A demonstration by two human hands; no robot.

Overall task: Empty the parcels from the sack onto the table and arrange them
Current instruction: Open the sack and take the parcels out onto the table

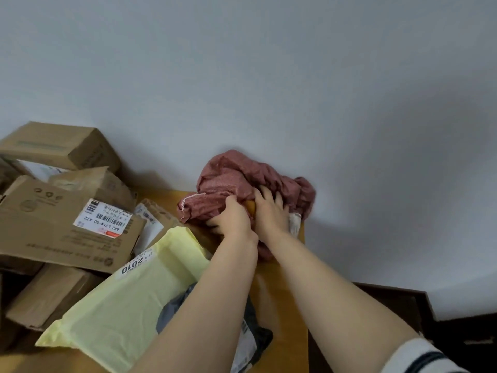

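A: Sack, where?
B: Red sack (231, 173) lies crumpled at the far end of the counter (271, 297), up against the wall (269, 76).
A: Hands?
B: Both on it. Left hand (234, 218) has its fingers curled into the cloth, gripping a fold. Right hand (271, 211) is just beside it, fingers spread and fairly straight, pressing on the sack.
A: Parcels?
B: On the counter, left of the arms. Yellow mailer (129, 292) on the near side, its edge over a grey mailer (258, 335). 1 big cardboard box (40, 232) with a barcode label leans on the pile. Another box (59, 146) sits on top at the back. More boxes under them, count unclear.
A: Anything else?
B: A white tag (294, 224) by the right hand, too blurred to read.
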